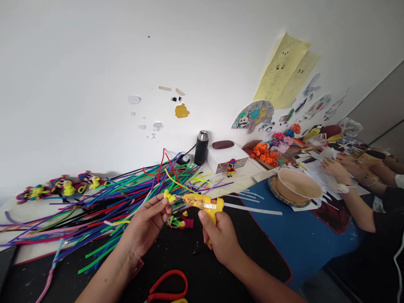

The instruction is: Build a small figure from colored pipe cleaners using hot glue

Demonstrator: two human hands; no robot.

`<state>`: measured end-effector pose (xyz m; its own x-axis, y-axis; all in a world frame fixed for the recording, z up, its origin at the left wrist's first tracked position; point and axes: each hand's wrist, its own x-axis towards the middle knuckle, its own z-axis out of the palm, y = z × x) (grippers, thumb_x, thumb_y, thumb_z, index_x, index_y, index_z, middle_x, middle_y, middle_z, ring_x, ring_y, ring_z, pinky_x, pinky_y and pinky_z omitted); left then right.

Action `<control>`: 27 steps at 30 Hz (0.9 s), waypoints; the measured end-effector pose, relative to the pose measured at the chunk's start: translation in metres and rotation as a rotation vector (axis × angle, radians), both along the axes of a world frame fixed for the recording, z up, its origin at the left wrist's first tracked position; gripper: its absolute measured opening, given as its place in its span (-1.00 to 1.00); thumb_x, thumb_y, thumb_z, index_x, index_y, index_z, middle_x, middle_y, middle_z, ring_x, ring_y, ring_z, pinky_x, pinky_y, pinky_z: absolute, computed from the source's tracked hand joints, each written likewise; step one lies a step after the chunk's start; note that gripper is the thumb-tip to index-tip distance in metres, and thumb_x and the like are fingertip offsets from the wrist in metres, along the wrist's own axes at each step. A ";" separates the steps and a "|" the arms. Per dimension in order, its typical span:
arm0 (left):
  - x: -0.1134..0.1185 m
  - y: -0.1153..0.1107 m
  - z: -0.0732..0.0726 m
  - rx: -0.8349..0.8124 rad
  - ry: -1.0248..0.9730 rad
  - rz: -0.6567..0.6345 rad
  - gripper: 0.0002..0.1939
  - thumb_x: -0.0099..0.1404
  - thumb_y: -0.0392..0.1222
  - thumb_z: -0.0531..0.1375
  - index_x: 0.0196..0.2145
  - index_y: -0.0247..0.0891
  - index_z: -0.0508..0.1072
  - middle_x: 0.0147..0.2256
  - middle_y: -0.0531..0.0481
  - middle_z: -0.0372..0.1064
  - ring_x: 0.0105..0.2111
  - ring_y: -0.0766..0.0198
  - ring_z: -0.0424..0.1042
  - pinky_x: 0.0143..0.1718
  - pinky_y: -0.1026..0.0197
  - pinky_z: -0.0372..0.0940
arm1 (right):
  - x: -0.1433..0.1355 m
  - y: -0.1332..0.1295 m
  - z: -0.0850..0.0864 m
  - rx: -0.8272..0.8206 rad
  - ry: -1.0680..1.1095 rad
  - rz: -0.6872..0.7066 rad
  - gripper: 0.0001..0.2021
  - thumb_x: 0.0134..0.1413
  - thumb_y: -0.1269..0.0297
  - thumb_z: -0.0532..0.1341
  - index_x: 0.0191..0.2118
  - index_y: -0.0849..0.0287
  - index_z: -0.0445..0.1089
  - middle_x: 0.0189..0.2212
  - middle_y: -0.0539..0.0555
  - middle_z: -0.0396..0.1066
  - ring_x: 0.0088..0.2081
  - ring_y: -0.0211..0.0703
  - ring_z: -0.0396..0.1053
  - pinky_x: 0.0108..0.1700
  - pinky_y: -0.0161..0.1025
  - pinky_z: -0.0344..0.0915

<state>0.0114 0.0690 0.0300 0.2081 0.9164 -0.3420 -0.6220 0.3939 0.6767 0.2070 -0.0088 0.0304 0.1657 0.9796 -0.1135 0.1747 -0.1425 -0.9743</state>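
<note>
Pinching a yellow piece (169, 195), left hand (148, 221) angles inward; right hand (223, 235) clasps glue gun (198, 200).

White tabletop (27, 253), black red-edged mat (246, 244), multicoloured pipe cleaners (126, 202) spread across both, red-handled scissors (186, 284) on mat, black flask (201, 151), white box (225, 153)

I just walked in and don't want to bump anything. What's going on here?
The person's right hand holds a glue gun, its tip right by a small yellow piece pinched in the left hand. A figure lies on the black mat, with scissors nearer the person. Pipe cleaners spread to the left. At right, another person's hand is by white paper.
</note>
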 end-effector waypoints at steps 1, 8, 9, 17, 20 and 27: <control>0.000 0.000 0.000 0.001 0.000 -0.005 -0.62 -0.13 -0.31 0.64 -0.35 -0.37 0.64 -0.44 -0.04 0.52 -0.48 0.32 0.49 -0.46 0.36 0.47 | 0.000 0.000 0.000 0.000 0.001 0.000 -0.25 0.07 -0.58 0.10 -0.67 0.06 0.18 -0.78 -0.04 0.14 -0.74 -0.32 0.09 -0.68 -0.32 -0.03; 0.001 -0.001 0.003 -0.004 -0.001 0.006 -0.67 -0.09 -0.34 0.60 -0.36 -0.36 0.63 -0.45 -0.03 0.50 -0.49 0.32 0.47 -0.48 0.36 0.45 | 0.001 0.000 -0.001 0.003 -0.011 -0.005 -0.25 0.09 -0.56 0.10 -0.67 0.07 0.19 -0.78 -0.03 0.15 -0.74 -0.33 0.10 -0.68 -0.32 -0.04; 0.000 -0.002 0.003 -0.005 -0.001 0.009 -0.69 -0.08 -0.35 0.59 -0.36 -0.36 0.63 -0.45 -0.04 0.50 -0.49 0.32 0.47 -0.49 0.36 0.45 | 0.001 0.000 -0.002 0.000 -0.011 -0.006 -0.25 0.09 -0.56 0.10 -0.67 0.07 0.19 -0.78 -0.03 0.14 -0.74 -0.33 0.10 -0.68 -0.32 -0.04; 0.000 -0.002 0.004 -0.018 -0.039 0.006 -0.75 0.01 -0.42 0.53 -0.34 -0.38 0.61 -0.41 -0.05 0.49 -0.49 0.34 0.44 -0.50 0.36 0.46 | 0.000 -0.002 -0.005 0.008 -0.005 -0.007 -0.27 0.12 -0.54 0.11 -0.64 0.08 0.21 -0.78 -0.05 0.15 -0.74 -0.33 0.09 -0.68 -0.34 -0.02; 0.001 -0.002 0.006 -0.030 -0.047 0.006 -0.78 0.05 -0.44 0.50 -0.34 -0.37 0.60 -0.43 -0.03 0.48 -0.50 0.34 0.44 -0.48 0.36 0.47 | 0.000 -0.002 -0.006 0.029 -0.008 0.018 -0.26 0.15 -0.52 0.10 -0.65 0.08 0.19 -0.80 -0.06 0.12 -0.74 -0.33 0.09 -0.68 -0.34 -0.03; 0.003 -0.003 0.008 -0.033 -0.061 -0.002 -0.77 0.04 -0.44 0.50 -0.33 -0.37 0.60 -0.44 -0.01 0.46 -0.50 0.36 0.43 -0.47 0.38 0.47 | -0.002 -0.002 -0.007 0.042 -0.001 0.018 -0.27 0.18 -0.49 0.10 -0.66 0.08 0.19 -0.79 -0.05 0.12 -0.74 -0.33 0.08 -0.66 -0.33 -0.02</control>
<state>0.0140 0.0658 0.0383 0.2313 0.9042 -0.3589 -0.6611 0.4168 0.6239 0.2054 -0.0104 0.0233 0.1482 0.9863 -0.0721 0.1782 -0.0984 -0.9791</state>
